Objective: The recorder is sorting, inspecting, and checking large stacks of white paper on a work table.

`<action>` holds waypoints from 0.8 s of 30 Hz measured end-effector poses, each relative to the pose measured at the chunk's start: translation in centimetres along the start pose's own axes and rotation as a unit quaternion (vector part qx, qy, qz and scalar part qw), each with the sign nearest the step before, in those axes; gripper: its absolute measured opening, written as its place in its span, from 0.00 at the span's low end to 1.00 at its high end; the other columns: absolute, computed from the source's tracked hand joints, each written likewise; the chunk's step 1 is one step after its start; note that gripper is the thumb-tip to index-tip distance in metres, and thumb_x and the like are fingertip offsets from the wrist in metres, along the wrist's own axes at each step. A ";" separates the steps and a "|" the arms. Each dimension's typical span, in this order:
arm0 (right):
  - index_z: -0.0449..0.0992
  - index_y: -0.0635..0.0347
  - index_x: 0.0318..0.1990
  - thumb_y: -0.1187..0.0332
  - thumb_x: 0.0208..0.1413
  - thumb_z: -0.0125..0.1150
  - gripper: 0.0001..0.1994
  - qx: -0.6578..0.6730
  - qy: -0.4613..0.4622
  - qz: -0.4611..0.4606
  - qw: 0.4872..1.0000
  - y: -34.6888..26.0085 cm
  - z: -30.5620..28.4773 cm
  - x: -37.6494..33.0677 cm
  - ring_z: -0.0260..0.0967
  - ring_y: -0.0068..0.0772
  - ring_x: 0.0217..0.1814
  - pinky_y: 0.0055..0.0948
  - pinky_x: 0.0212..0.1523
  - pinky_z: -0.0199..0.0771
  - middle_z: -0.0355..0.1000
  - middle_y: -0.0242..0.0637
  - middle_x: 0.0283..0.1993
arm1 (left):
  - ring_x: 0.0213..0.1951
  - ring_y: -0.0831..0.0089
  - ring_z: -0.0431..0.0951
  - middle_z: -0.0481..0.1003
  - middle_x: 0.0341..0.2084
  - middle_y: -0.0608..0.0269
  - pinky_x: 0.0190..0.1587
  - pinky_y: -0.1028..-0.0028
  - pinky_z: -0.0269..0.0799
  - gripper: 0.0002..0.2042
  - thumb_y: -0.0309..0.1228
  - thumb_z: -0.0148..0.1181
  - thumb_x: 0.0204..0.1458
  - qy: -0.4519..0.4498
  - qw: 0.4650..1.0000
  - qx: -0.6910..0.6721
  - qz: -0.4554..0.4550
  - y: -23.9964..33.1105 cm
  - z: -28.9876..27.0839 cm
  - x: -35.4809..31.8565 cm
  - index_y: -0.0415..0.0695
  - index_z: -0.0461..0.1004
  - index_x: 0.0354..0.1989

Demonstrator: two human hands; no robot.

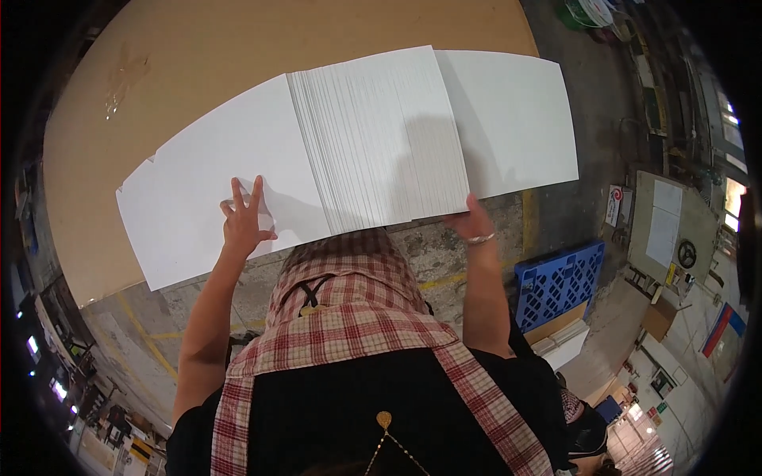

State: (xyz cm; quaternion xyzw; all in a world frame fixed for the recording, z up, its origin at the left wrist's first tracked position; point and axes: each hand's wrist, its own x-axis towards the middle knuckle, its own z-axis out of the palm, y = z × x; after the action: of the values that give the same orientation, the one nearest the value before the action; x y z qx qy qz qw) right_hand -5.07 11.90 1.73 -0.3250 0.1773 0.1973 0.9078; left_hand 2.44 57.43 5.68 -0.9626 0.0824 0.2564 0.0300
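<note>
A long row of large white sheets of paper or thin card lies fanned out in front of me, their edges overlapping in narrow steps through the middle. My left hand rests flat on the broad left sheet, fingers spread. At the near edge, right of the stepped part, my right hand has its thumb up against the sheets' corner. The other fingers of that hand are partly hidden beneath the sheets. To the right extends another wide white sheet, lying lower than the stepped ones.
Under the sheets is a brown cardboard surface with a strip of clear tape at left. A blue plastic pallet stands on the concrete floor to the right. Beyond it are a grey board and a seated or bent person.
</note>
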 end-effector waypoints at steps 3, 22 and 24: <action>0.61 0.59 0.60 0.59 0.58 0.51 0.24 0.181 -0.107 -0.077 0.975 5.7 4.5 0.5 0.57 0.35 0.64 0.42 0.61 0.59 0.62 0.38 0.61 | 0.53 0.31 0.59 0.36 0.66 0.41 0.42 0.53 0.76 0.66 0.41 0.79 0.16 -0.024 0.999 0.002 -0.029 0.1 -0.7 -0.3 0.67 0.36 0.68; 0.62 0.65 0.58 0.71 0.56 0.54 0.22 -0.030 -0.009 -0.024 0.999 7.2 -2.7 4.4 0.61 0.39 0.59 0.36 0.57 0.64 0.65 0.42 0.57 | 0.60 0.31 0.48 0.36 0.69 0.61 0.45 0.38 0.64 0.56 0.51 0.75 0.23 -0.001 0.996 0.021 0.084 3.3 -1.2 1.9 0.75 0.44 0.66; 0.67 0.69 0.53 0.73 0.51 0.61 0.21 -0.197 0.191 -0.074 0.959 6.6 -2.6 4.5 0.67 0.34 0.50 0.31 0.47 0.69 0.68 0.42 0.52 | 0.61 0.30 0.46 0.35 0.69 0.64 0.43 0.34 0.63 0.56 0.51 0.75 0.23 -0.017 0.997 0.009 0.072 4.1 -1.8 2.1 0.77 0.44 0.66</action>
State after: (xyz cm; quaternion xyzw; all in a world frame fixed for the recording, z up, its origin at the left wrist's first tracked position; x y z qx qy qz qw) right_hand -4.79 15.99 -5.60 -0.5412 0.2804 0.0947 0.7871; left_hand 4.45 52.93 6.12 -0.9495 0.1530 0.2730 0.0215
